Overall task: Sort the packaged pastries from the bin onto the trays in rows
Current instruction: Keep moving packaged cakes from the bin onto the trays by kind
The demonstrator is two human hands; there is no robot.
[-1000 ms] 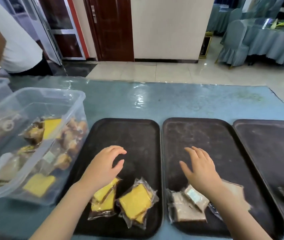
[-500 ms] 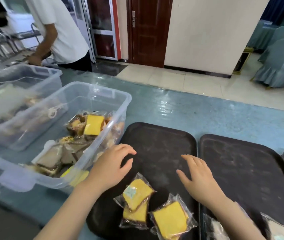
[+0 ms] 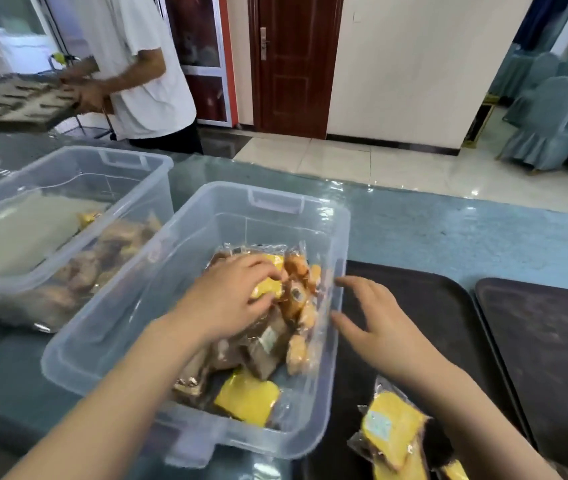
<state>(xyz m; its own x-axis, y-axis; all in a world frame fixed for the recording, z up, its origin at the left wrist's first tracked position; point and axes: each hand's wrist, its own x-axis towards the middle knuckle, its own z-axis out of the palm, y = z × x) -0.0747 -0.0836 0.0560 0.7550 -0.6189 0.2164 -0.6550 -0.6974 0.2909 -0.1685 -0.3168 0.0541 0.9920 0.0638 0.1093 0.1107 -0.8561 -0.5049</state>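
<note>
Step in hand: the person is reaching into the clear plastic bin (image 3: pixel 268 209) to pick out another packaged pastry; judging by the nearly bare trays, the sort is only beginning.
Left hand (image 3: pixel 230 299): it is lying inside the bin, fingers curling over a yellow cake packet (image 3: pixel 268 287) at the top of the pile; the thumb is meeting the packet's near edge, so the grip appears to be forming on it, though whether it is lifting cannot be told.
Right hand (image 3: pixel 376 323): it is hovering just outside the bin's right wall, over the nearest black tray (image 3: pixel 424 306), fingers spread apart and holding nothing.
Pastries in the bin: a mixed heap is sitting in the near right part, with brown wrapped pieces, a pack of orange-brown buns (image 3: pixel 301 299), and another yellow slice packet (image 3: pixel 247 398) lying against the near wall.
Pastries already placed: yellow packets (image 3: pixel 391 431) are lying at the near end of the nearest tray.
Other trays: a second black tray (image 3: pixel 545 341) is sitting just beside the first.
Next move: it is likely calling for closing the fingers firmly on the slippery wrapper, lifting clear of the bin wall, and carrying rightward to set the packet down beside the yellow ones, keeping the row straight.
</note>
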